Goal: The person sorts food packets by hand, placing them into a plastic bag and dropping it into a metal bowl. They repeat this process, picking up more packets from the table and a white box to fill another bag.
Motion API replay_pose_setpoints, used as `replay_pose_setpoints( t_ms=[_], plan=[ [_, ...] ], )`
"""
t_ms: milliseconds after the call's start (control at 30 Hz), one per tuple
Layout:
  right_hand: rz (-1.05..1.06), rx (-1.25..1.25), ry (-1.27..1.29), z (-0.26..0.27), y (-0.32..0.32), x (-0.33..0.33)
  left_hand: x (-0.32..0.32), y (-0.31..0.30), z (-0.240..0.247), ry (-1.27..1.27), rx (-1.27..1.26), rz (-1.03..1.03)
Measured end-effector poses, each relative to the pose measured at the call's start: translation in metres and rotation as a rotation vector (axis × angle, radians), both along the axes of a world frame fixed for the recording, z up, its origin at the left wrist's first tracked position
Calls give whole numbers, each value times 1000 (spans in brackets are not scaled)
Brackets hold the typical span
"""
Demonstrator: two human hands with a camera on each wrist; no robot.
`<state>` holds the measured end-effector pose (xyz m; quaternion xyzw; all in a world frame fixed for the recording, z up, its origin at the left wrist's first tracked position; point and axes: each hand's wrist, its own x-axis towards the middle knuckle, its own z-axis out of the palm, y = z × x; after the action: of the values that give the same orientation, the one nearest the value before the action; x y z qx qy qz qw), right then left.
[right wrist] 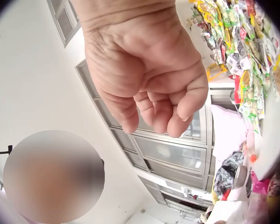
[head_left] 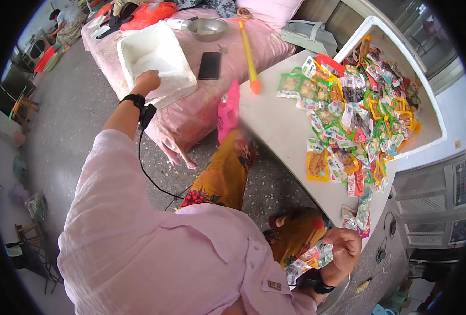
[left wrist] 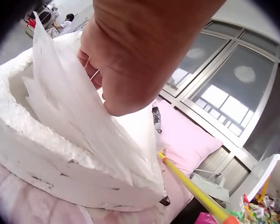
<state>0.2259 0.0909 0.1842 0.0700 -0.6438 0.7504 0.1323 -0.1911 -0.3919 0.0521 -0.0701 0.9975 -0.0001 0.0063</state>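
Observation:
A white foam box (head_left: 156,58) stands on the pink-covered bed, with thin translucent white sheets (left wrist: 79,107) inside it. My left hand (head_left: 148,81) is at the box's near side; in the left wrist view the left hand (left wrist: 126,70) pinches the edge of the sheets, its fingertips partly hidden. My right hand (head_left: 344,248) hangs over the near edge of the white table, holding nothing; in the right wrist view the right hand (right wrist: 149,79) has its fingers loosely curled. Many small food packets (head_left: 348,115) spill across the table out of a second foam box (head_left: 436,105).
On the bed lie a phone (head_left: 210,65), a metal bowl (head_left: 207,29) and a yellow stick (head_left: 247,52) reaching the table. A pink bag (head_left: 227,113) hangs between bed and table. More packets (head_left: 310,260) lie by the lap. A person (head_left: 64,21) sits far back left.

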Motion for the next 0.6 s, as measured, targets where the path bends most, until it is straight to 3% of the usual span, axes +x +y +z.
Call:
replay_pose_setpoints(
  t_ms=[167, 367, 467, 600],
  plan=[
    [120, 81, -126, -30, 7, -14, 10, 0, 8, 45, -47, -94],
    [208, 80, -169, -49, 2, -35, 24, 14, 19, 294, 71, -119],
    [211, -3, -251, -58, -6, -46, 47, 40, 34, 347, 397, -236],
    [195, 102, -389, -91, -14, -66, 103, 102, 41, 337, 787, -335]
  ],
)
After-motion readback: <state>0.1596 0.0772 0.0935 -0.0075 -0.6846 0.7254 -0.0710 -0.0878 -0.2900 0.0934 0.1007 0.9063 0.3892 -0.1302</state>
